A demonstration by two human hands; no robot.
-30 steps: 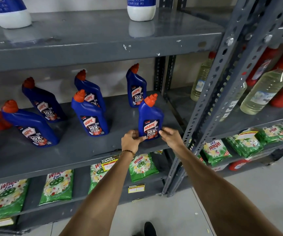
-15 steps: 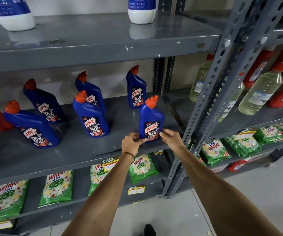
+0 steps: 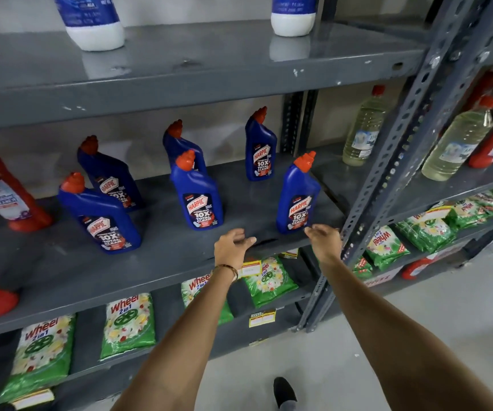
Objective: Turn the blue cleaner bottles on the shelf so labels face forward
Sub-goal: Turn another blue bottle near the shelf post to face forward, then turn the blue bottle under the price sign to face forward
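Several blue Harpic cleaner bottles with orange caps stand on the grey middle shelf (image 3: pixel 162 262). The front right bottle (image 3: pixel 297 194) shows its label toward me. The front middle bottle (image 3: pixel 196 194), the back right bottle (image 3: pixel 260 146) and the front left bottle (image 3: pixel 100 215) also show labels. The back left bottle (image 3: pixel 110 173) shows its label, and the back middle bottle (image 3: pixel 180 146) is partly hidden behind the front middle one. My left hand (image 3: pixel 233 246) hovers over the shelf edge, fingers apart, holding nothing. My right hand (image 3: pixel 324 237) is just below the front right bottle, open and off it.
Red bottles (image 3: pixel 16 200) stand at the left of the same shelf. White-and-blue bottles (image 3: pixel 94 22) sit on the shelf above. Green Wheel packets (image 3: pixel 126 324) lie below. A perforated grey upright post (image 3: pixel 387 161) rises right of my right hand, with yellowish liquid bottles (image 3: pixel 453 143) beyond.
Both hands have let go of the front right bottle and drawn back toward the shelf edge, the left one further left. The view has shifted left.
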